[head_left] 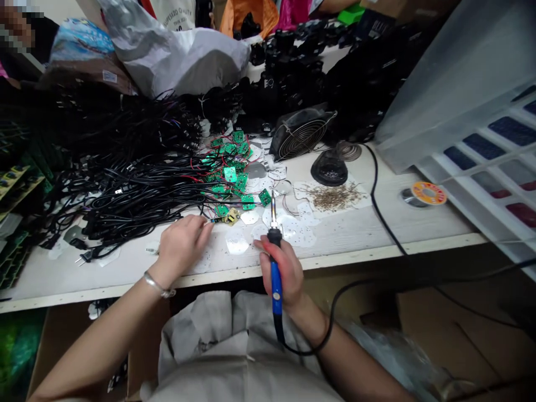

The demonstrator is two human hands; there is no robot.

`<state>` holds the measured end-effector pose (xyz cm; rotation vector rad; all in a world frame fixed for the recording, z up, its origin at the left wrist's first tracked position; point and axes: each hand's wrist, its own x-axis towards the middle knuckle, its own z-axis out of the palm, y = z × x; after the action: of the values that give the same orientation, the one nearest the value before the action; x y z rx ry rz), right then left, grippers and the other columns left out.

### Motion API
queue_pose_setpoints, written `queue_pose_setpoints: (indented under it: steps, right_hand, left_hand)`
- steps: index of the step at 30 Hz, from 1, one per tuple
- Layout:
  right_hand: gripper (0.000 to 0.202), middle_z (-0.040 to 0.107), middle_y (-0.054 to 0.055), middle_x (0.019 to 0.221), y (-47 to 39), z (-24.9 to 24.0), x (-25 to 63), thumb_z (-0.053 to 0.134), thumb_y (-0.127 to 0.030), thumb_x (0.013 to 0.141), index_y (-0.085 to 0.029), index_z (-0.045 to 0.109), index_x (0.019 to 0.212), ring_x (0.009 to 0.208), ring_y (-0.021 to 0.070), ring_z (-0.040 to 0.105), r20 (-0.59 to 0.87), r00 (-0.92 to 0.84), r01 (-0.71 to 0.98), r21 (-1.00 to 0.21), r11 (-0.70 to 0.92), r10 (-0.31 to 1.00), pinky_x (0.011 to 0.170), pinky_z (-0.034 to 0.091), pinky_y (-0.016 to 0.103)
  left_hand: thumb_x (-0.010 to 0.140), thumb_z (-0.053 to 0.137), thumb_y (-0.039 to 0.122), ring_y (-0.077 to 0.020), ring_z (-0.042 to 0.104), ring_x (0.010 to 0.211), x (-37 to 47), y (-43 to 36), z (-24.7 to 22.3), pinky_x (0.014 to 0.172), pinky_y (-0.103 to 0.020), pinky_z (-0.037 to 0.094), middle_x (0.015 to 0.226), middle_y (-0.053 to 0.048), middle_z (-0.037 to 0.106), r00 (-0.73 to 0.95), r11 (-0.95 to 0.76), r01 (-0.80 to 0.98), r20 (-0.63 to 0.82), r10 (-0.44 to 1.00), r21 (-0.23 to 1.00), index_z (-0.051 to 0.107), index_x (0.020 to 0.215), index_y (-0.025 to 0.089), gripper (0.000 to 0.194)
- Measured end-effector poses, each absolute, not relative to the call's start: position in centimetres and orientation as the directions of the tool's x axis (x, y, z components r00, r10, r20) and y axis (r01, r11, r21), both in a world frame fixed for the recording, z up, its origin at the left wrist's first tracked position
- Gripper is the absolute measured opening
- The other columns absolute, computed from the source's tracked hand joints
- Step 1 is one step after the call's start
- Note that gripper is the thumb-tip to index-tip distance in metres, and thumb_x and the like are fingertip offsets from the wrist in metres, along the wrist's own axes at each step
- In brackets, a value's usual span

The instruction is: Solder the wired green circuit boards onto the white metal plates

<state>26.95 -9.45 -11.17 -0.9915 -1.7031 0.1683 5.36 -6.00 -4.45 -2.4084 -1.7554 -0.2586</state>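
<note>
My left hand (183, 244) rests near the bench's front edge, its fingers pinched at the end of a dark cable beside a small yellow circuit board (231, 216); what lies between the fingertips is too small to name. In my right hand (285, 271) is a blue soldering iron (276, 282), its metal tip pointing away from me, just right of a small green board (264, 197). More green circuit boards (240, 181) with red and black wires are heaped beyond my hands, joined to a thick bundle of black cables (138, 192) on the left.
A round-grilled fan (304, 137) stands at the back. Right of it are a dark conical holder (329, 167), a pile of brown clippings (335, 196) and a solder spool (425, 194). The iron's black cord (379, 215) crosses the bench edge. Plastic drawers (481, 148) stand at right.
</note>
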Motion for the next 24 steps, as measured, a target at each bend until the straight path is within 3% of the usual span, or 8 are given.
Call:
queue_pose_setpoints:
  steps: [5,9,12,14,16,18,20,24]
  right_hand:
    - [0.031,0.066,0.010,0.096,-8.9,-11.1,25.5,0.050,-0.010,0.091,-0.020,0.052,0.121,0.083,0.0188,0.070,0.695,-0.145,0.485,-0.570,0.663,0.704,0.069,0.059,0.028]
    - [0.024,0.065,0.009,0.091,-8.9,-11.4,25.6,0.051,-0.013,0.093,-0.019,0.054,0.116,0.078,0.0178,0.069,0.686,-0.184,0.548,-0.523,0.653,0.704,0.066,0.058,0.026]
    - [0.023,0.065,0.008,0.088,-9.0,-11.6,25.7,0.052,-0.014,0.092,-0.020,0.054,0.114,0.076,0.0180,0.067,0.705,-0.167,0.604,-0.479,0.637,0.689,0.064,0.057,0.026]
    - [0.024,0.065,0.008,0.088,-9.0,-11.7,25.6,0.053,-0.013,0.091,-0.020,0.054,0.114,0.076,0.0180,0.067,0.718,-0.166,0.624,-0.454,0.636,0.676,0.063,0.055,0.026]
    - [0.024,0.065,0.007,0.086,-8.9,-11.6,25.5,0.053,-0.012,0.091,-0.020,0.054,0.113,0.074,0.0175,0.066,0.724,-0.176,0.633,-0.435,0.640,0.667,0.062,0.054,0.025]
    - [0.023,0.065,0.006,0.084,-8.9,-11.5,25.5,0.052,-0.012,0.091,-0.020,0.055,0.112,0.072,0.0167,0.065,0.730,-0.186,0.636,-0.421,0.647,0.658,0.060,0.053,0.024]
    - [0.022,0.065,0.007,0.084,-8.9,-11.3,25.5,0.052,-0.010,0.090,-0.020,0.055,0.111,0.071,0.0165,0.066,0.732,-0.188,0.631,-0.421,0.652,0.655,0.060,0.053,0.024]
    - [0.022,0.066,0.008,0.085,-8.9,-11.3,25.5,0.054,-0.009,0.089,-0.019,0.057,0.109,0.073,0.0166,0.066,0.742,-0.154,0.631,-0.434,0.643,0.653,0.060,0.053,0.024]
  left_hand:
    - [0.093,0.050,0.034,-0.0189,0.060,0.066,7.4,-5.0,-4.7,0.053,-0.027,0.038,0.076,-0.005,0.064,0.339,-0.320,0.931,0.094,0.936,-0.177,0.066,0.100,0.020,0.022]
    - [0.092,0.049,0.026,-0.0201,0.059,0.075,4.4,-8.2,-4.8,0.064,-0.030,0.046,0.085,-0.006,0.063,0.503,-0.494,0.863,0.096,0.859,-0.103,0.066,0.105,0.023,0.022]
    - [0.091,0.052,0.028,-0.0251,0.058,0.097,2.3,-10.7,-4.2,0.079,-0.038,0.050,0.110,-0.012,0.060,0.535,-0.537,0.843,0.105,0.838,-0.012,0.065,0.111,0.023,0.025]
    - [0.090,0.056,0.032,-0.0300,0.053,0.112,2.3,-11.4,-4.0,0.089,-0.044,0.048,0.124,-0.015,0.055,0.507,-0.512,0.859,0.172,0.845,-0.018,0.068,0.101,0.020,0.020]
    - [0.089,0.057,0.032,-0.0308,0.053,0.114,3.1,-11.4,-4.2,0.092,-0.045,0.046,0.121,-0.014,0.059,0.492,-0.491,0.868,0.271,0.828,-0.076,0.066,0.082,0.018,0.018]
    - [0.090,0.055,0.026,-0.0260,0.060,0.097,4.1,-11.0,-4.9,0.086,-0.040,0.048,0.100,-0.012,0.065,0.468,-0.447,0.883,0.312,0.826,-0.141,0.062,0.074,0.017,0.020]
    - [0.090,0.048,0.017,-0.0218,0.061,0.077,5.0,-10.7,-5.5,0.071,-0.035,0.049,0.088,-0.010,0.065,0.394,-0.362,0.919,0.284,0.874,-0.159,0.063,0.084,0.015,0.016]
    - [0.088,0.047,0.016,-0.0267,0.062,0.087,5.4,-11.4,-5.4,0.064,-0.035,0.048,0.110,-0.019,0.063,0.195,-0.165,0.978,0.267,0.944,-0.128,0.057,0.117,0.009,0.032]
